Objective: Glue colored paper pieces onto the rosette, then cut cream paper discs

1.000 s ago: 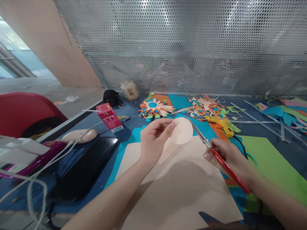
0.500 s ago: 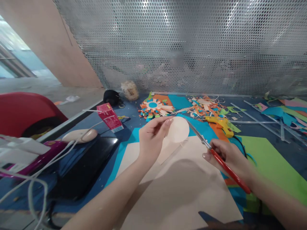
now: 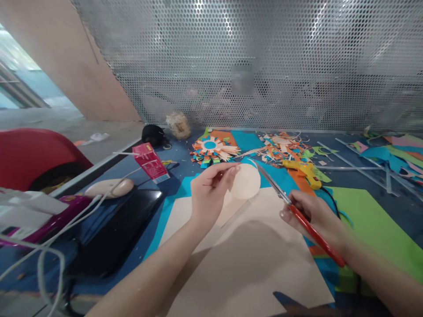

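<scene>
A cream paper circle (image 3: 245, 181) is pinched at its left edge between the thumb and fingers of my left hand (image 3: 213, 189). My right hand (image 3: 313, 215) is wrapped round the red handles of scissors (image 3: 306, 224), whose blades point up and left to the circle's upper right edge. A thin curl of paper shows by the blade tip. Beneath both hands lies a large cream sheet (image 3: 251, 264), with a smaller cream piece on it, over blue sheets. Part of the scissor handles is hidden by my right fingers.
Behind are a layered paper flower (image 3: 211, 145), a scrap pile (image 3: 284, 147) and a yellow glue gun (image 3: 304, 171). Green paper (image 3: 376, 229) lies right. At left are a pink box (image 3: 151, 163), black tablet-like object (image 3: 115, 233), pale mouse (image 3: 109, 188) and white cables.
The paper circle has turned and dropped slightly in my left fingers. A thin curl now stands out near the scissor tip. My right hand has barely moved.
</scene>
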`<move>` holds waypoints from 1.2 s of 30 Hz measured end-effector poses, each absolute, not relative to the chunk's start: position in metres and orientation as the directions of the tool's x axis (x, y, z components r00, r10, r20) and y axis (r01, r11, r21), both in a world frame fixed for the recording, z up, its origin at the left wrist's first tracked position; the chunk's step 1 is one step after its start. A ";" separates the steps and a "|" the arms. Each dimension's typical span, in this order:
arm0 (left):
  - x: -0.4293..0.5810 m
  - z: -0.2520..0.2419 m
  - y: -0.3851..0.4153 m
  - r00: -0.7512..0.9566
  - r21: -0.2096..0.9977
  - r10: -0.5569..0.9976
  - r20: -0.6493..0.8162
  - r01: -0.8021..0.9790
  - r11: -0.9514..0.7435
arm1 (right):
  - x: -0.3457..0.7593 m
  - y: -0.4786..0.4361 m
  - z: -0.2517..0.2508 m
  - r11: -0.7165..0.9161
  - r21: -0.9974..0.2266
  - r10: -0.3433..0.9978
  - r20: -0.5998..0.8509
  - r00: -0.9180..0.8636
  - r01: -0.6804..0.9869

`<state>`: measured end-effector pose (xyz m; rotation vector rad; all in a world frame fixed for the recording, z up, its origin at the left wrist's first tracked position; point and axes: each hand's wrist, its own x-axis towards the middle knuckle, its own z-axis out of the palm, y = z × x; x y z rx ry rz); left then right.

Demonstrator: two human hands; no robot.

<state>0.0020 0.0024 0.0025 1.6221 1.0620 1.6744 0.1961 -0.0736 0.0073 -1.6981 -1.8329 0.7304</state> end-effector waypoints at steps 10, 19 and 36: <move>0.002 0.001 0.005 -0.107 0.821 0.816 0.568 0.149 -0.552 | 0.199 -0.071 0.001 0.031 -0.712 0.995 -0.043 -0.088 0.702; 0.001 -0.001 0.009 -0.177 0.846 0.828 0.533 0.121 -0.519 | 0.196 -0.073 0.004 0.018 -0.711 0.996 -0.051 -0.077 0.702; 0.004 0.001 0.003 -0.072 0.814 0.815 0.575 0.154 -0.560 | 0.195 -0.073 0.007 -0.006 -0.797 0.992 -0.082 -0.098 0.604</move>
